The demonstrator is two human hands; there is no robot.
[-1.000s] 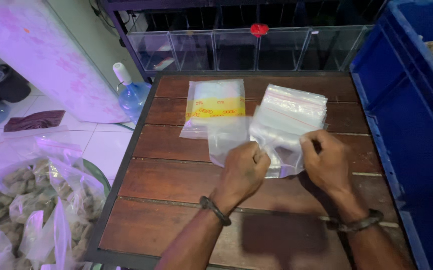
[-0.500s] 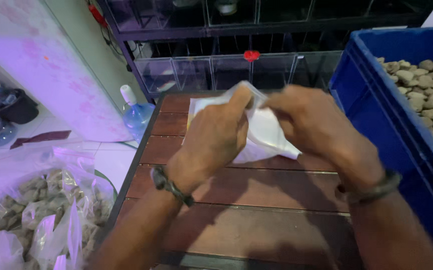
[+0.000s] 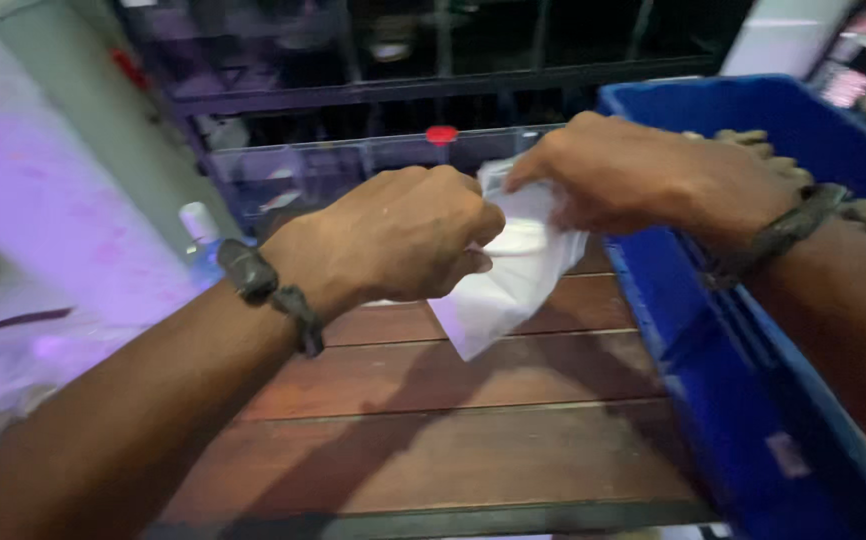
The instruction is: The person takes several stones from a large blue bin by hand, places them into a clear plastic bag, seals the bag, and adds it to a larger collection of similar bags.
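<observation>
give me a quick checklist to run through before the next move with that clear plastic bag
1. Both hands on the bag: ok. The left hand and right hand each pinch the top of the clear plastic bag.
2. Bag lifted off the wooden table: ok, it hangs in the air above the slats.
3. Bag mouth open: cannot tell, the fingers cover the top edge.
4. Bag empty: cannot tell for sure; it hangs flat and looks empty.
5. Blue crate within reach: ok, it sits right beside the right hand.
6. Firmness of each grip: cannot tell, the picture is blurred.
</observation>
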